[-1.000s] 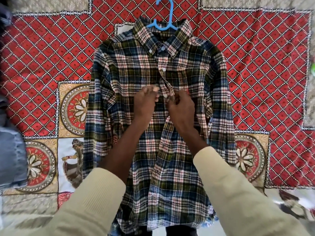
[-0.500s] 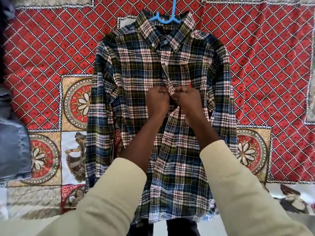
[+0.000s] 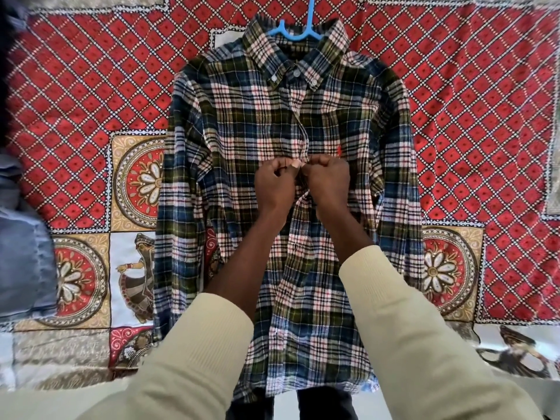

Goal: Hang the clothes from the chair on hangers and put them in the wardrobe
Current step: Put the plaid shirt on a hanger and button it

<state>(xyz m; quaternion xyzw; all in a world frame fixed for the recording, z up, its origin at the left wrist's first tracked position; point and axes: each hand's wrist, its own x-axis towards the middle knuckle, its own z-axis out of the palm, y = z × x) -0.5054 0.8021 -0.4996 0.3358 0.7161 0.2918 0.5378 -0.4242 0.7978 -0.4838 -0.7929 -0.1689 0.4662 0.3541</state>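
Both hands, left (image 3: 277, 184) and right (image 3: 327, 183), pinch shirt (image 3: 242, 122) placket mid-chest; hanger (image 3: 298, 33) at collar.

My curled fingers (image 3: 281, 169) hide the button on the plaid shirt (image 3: 242, 140) placket, so whether it sits through its hole I cannot tell. Above the shirt's collar the blue hanger (image 3: 295, 33) is cut off by the top edge — its hook is out of view, and its shoulders are buried inside the shirt. Left of the shirt, a blue-grey garment (image 3: 24, 256) is blurred and cropped by the picture's side, and below the shirt's hem something dark (image 3: 324, 404) is cut off — too little shows to name it.
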